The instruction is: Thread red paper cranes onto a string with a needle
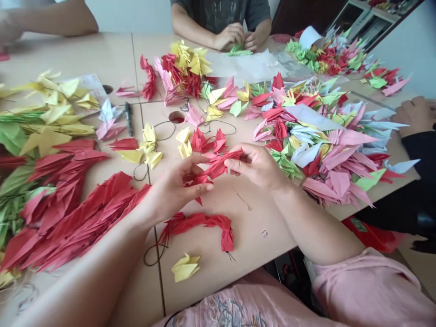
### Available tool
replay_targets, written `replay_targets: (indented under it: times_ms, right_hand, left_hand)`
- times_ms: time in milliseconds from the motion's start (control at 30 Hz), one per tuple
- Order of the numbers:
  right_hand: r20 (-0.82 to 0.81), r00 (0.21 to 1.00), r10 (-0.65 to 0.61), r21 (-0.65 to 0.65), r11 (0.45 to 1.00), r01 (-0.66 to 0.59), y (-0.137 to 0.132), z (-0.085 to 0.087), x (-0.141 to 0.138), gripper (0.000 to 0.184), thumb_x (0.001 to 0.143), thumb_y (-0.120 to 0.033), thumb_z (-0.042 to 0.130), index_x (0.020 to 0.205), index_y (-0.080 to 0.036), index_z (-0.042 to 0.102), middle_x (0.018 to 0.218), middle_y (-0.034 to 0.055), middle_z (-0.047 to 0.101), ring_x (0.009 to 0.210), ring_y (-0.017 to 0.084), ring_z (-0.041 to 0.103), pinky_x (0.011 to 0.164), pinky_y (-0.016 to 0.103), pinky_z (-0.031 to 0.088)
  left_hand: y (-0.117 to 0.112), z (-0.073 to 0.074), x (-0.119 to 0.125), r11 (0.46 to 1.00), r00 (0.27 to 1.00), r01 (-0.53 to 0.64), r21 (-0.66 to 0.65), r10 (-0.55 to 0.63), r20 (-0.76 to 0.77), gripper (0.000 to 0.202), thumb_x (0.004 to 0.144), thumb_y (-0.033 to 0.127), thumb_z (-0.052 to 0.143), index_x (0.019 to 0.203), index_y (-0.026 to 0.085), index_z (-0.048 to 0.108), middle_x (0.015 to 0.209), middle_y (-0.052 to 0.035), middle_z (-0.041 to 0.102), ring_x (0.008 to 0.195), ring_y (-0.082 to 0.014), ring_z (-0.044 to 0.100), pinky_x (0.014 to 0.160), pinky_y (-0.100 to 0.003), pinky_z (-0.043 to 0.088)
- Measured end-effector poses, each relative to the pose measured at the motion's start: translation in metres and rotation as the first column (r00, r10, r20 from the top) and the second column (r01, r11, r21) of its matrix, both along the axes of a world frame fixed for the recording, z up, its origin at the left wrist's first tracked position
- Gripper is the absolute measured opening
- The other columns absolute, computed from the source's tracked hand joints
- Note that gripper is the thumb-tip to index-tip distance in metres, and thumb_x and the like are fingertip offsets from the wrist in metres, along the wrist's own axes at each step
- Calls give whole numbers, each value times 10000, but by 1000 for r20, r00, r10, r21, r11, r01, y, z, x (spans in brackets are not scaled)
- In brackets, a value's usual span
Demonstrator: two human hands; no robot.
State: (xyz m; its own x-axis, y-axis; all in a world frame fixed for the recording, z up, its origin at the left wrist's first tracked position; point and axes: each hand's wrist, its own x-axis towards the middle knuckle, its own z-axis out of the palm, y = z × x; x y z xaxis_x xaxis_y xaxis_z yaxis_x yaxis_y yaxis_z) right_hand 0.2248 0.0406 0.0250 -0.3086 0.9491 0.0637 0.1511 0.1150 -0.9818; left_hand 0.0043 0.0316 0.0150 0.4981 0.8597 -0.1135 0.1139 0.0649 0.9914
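Observation:
Above the table's near middle, my right hand pinches a bunch of red folded-paper cranes between thumb and fingers. My left hand is curled around the other end of the same bunch, its thumb lying along the lower side. Just below my hands, a curved strand of red paper cranes rests on the table, with black cord at both ends. A single yellow folded crane lies nearer to me. To the right of the strand is a thin needle-like piece.
Red cranes and yellow ones are heaped at left. A mixed-colour pile covers the right side. A black pen lies beyond my left hand. Across the table, a person's hands hold green paper; another person's hand rests at right.

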Motion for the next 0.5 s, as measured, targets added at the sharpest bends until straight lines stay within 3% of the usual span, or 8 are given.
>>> replay_targets:
  times_ms: [133, 200, 300, 400, 433, 500]
  right_hand:
    - [-1, 999, 51, -29, 998, -51, -5, -3, -10, 318, 794, -475, 743, 827, -173, 649, 689, -15, 635, 610, 110, 579, 578, 231, 483]
    - [55, 994, 89, -4, 996, -89, -8, -4, -15, 315, 817, -478, 719, 843, -169, 665, 755, 13, 677, 679, 133, 620, 626, 248, 501]
    - [234, 966, 113, 63, 989, -132, -11, 1, -15, 301, 891, -451, 642, 1000, -174, 686, 1021, 74, 706, 809, 162, 655, 758, 294, 528]
    - [448, 894, -5, 206, 974, -98, -21, 24, 2, 426, 915, -427, 614, 1288, -227, 569, 1297, 108, 569, 766, 146, 634, 767, 322, 545]
    - [472, 878, -81, 263, 963, -53, -28, 36, 11, 451, 909, -436, 617, 1312, -248, 542, 1297, 105, 554, 755, 149, 626, 733, 320, 548]
    - [470, 872, -137, 250, 968, 17, -49, 63, 35, 301, 935, -390, 584, 1221, -297, 576, 1025, 58, 628, 750, 162, 622, 680, 293, 536]
  left_hand:
    - [-2, 1, 2, 999, 997, 47, 15, -46, -57, 510, 812, 354, 726, 1270, 196, 566, 912, -27, 643, 778, -148, 575, 693, -278, 485]
    - [-3, 2, 3, 997, 994, 65, 29, -62, -86, 403, 830, 389, 694, 1165, 179, 617, 932, -37, 649, 785, -156, 570, 686, -281, 476]
    - [-3, 4, 3, 998, 989, 60, 21, -56, -140, 296, 857, 442, 637, 933, 156, 638, 771, -6, 603, 682, -139, 522, 594, -257, 433]
    - [-3, 2, 2, 999, 981, 43, 32, -36, -191, 316, 879, 471, 587, 837, 158, 602, 692, 20, 538, 625, -122, 461, 549, -243, 374]
    - [-3, 1, 2, 999, 979, 38, 37, -30, -201, 318, 879, 475, 583, 831, 161, 593, 687, 25, 525, 620, -120, 448, 544, -241, 361]
    - [-3, -2, 1, 999, 978, 29, 44, -19, -210, 318, 877, 479, 580, 821, 166, 578, 681, 33, 501, 611, -115, 425, 535, -236, 339]
